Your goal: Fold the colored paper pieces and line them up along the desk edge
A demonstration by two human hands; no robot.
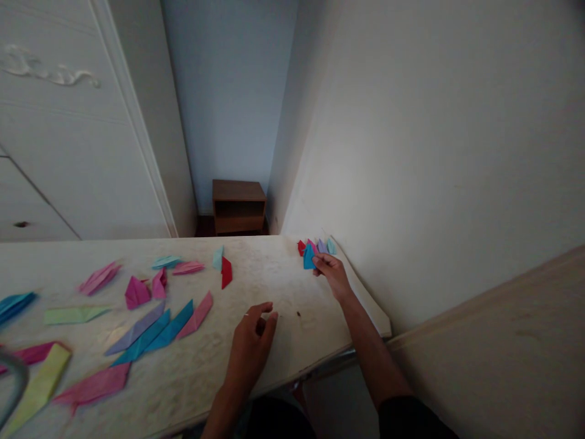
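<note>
My right hand (pixel 333 274) reaches to the far right corner of the white table (pixel 256 280) and pinches a blue folded paper piece (pixel 309 257). That piece sits against a small cluster of red, pink, purple and light blue folded pieces (pixel 320 246) by the wall. My left hand (pixel 252 341) rests on the table near the front edge, fingers curled, holding nothing I can see. A ring shows on one finger.
Several folded paper strips and shapes lie across the table's left half: a red piece (pixel 226 272), magenta shapes (pixel 137 292), blue and purple strips (pixel 150 332), yellow-green strips (pixel 41 381). A brown nightstand (pixel 238 206) stands beyond the table. A wall runs along the right.
</note>
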